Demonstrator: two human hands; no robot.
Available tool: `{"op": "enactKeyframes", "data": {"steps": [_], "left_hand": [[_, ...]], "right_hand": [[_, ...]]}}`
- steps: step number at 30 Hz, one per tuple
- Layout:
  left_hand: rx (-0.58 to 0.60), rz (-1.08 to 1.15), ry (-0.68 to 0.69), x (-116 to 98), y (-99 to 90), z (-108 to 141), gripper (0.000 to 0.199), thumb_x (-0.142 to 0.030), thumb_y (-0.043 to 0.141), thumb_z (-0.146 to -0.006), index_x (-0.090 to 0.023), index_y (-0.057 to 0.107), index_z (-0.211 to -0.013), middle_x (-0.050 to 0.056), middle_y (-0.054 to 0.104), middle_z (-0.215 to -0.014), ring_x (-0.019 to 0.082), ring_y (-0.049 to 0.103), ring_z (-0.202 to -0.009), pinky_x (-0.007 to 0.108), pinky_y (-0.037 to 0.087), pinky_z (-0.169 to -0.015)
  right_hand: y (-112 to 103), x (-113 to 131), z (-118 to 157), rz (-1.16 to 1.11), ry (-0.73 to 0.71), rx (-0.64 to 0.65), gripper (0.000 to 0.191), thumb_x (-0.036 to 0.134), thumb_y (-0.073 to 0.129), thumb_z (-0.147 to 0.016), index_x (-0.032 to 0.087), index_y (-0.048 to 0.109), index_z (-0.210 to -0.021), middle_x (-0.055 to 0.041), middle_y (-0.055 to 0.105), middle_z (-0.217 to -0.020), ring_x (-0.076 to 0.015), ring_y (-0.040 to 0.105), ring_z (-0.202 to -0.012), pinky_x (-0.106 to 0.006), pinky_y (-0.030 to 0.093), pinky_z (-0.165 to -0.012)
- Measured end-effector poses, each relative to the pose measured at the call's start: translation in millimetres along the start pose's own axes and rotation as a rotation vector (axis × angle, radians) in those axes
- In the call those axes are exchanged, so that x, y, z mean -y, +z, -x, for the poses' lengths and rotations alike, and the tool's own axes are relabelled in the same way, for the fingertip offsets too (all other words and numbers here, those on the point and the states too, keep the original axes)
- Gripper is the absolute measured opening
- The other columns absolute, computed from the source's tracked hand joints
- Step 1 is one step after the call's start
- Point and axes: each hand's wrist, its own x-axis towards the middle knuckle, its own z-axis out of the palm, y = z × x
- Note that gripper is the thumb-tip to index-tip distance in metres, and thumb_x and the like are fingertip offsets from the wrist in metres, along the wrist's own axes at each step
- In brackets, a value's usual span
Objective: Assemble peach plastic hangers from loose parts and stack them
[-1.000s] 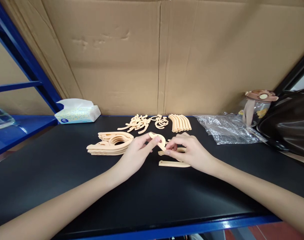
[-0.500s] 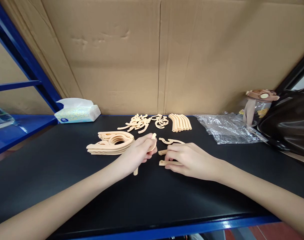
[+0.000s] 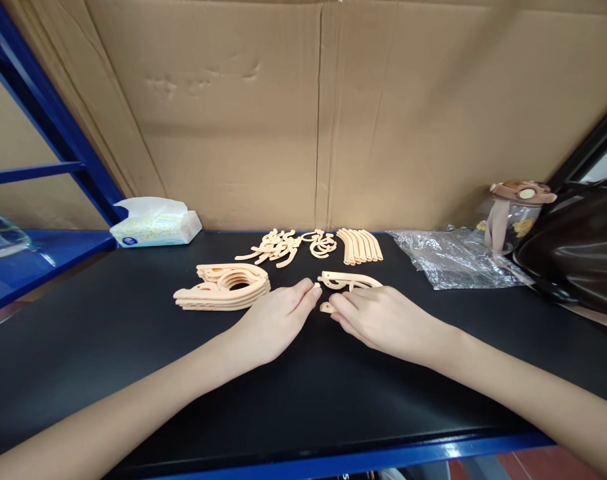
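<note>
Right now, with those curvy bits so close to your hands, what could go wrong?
The left hand is right beside the stack of pale pieces, so a bump might topple it.
The pinched piece shows only its tip, so it could slip unnoticed.
The right hand is close to the long curved piece and might nudge it.

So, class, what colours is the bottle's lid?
Brown with a cream button, in the head view.
</note>
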Motion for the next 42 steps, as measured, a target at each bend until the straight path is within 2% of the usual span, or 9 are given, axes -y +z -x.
{"op": "enactKeyframes", "data": {"steps": [4,10,15,19,23,30,38,42], "left_hand": [[-0.017,-0.024,0.004,0.7,-0.4,-1.6,0.036,-0.04,0.022,-0.096,-0.021,0.043,-0.073,-0.002,0.051,-0.065,0.016,0.052,-0.063,0.027,0.037,-0.06],[0.005,-0.05,0.012,-0.2,1.0,0.0,0.035,-0.036,0.021,-0.096,-0.021,0.043,-0.075,-0.002,0.051,-0.066,0.017,0.054,-0.065,0.027,0.037,-0.061],[-0.013,-0.121,0.006,-1.3,-1.5,1.0,0.035,-0.037,0.022,-0.095,-0.021,0.039,-0.069,-0.003,0.046,-0.058,0.016,0.051,-0.056,0.027,0.033,-0.055],[-0.018,-0.18,0.021,-0.3,-1.8,1.3,0.032,-0.042,0.031,-0.092,-0.021,0.034,-0.067,-0.004,0.045,-0.054,0.015,0.048,-0.049,0.026,0.028,-0.049],[-0.013,-0.265,0.052,2.6,0.5,1.2,0.029,-0.046,0.044,-0.086,-0.022,0.038,-0.073,-0.003,0.052,-0.057,0.017,0.052,-0.049,0.025,0.027,-0.047],[-0.022,-0.409,0.061,5.7,0.0,-1.4,0.037,-0.056,0.037,-0.089,-0.02,0.043,-0.081,0.0,0.056,-0.059,0.023,0.057,-0.054,0.026,0.029,-0.049],[0.007,-0.395,0.197,8.0,-1.6,-0.8,0.034,-0.046,0.028,-0.096,-0.02,0.044,-0.08,-0.001,0.053,-0.059,0.018,0.054,-0.051,0.026,0.028,-0.047],[0.023,-0.415,0.231,11.2,-3.1,-2.6,0.036,-0.045,0.026,-0.096,-0.019,0.046,-0.08,-0.001,0.051,-0.057,0.017,0.052,-0.049,0.026,0.027,-0.046]], "right_hand": [[2.3,1.1,0.9,0.018,0.0,-0.001,0.02,0.017,0.033,-0.096,0.016,0.049,-0.084,-0.0022,0.058,-0.07,-0.0158,0.058,-0.059,-0.028,0.034,-0.048],[3.2,-1.7,-2.5,-0.144,0.065,0.012,0.011,0.017,0.038,-0.094,0.017,0.048,-0.088,-0.0031,0.06,-0.082,-0.0167,0.06,-0.07,-0.029,0.044,-0.061],[4.6,-7.6,-3.8,-0.239,0.088,-0.019,0.013,0.02,0.036,-0.095,0.017,0.048,-0.092,-0.005,0.057,-0.088,-0.0162,0.059,-0.074,-0.027,0.045,-0.058],[6.6,-11.0,-2.9,-0.218,0.097,-0.058,0.016,0.023,0.033,-0.096,0.017,0.048,-0.096,-0.0053,0.057,-0.09,-0.0162,0.058,-0.074,-0.027,0.045,-0.057],[6.5,-11.0,-2.9,-0.225,0.087,-0.057,0.018,0.022,0.033,-0.095,0.017,0.05,-0.096,-0.0055,0.057,-0.089,-0.0167,0.058,-0.076,-0.028,0.045,-0.06],[6.4,-11.8,-3.4,-0.236,0.046,-0.071,0.019,0.02,0.032,-0.096,0.017,0.051,-0.096,-0.0059,0.058,-0.09,-0.0175,0.057,-0.08,-0.03,0.046,-0.068],[7.9,-13.3,-2.4,-0.312,0.049,-0.111,0.019,0.025,0.034,-0.097,0.018,0.051,-0.094,-0.0045,0.061,-0.088,-0.0161,0.058,-0.077,-0.03,0.046,-0.066],[8.8,-15.1,-1.8,-0.377,0.083,-0.139,0.019,0.027,0.036,-0.097,0.018,0.051,-0.104,-0.0073,0.062,-0.098,-0.0176,0.059,-0.087,-0.031,0.047,-0.071]]}}
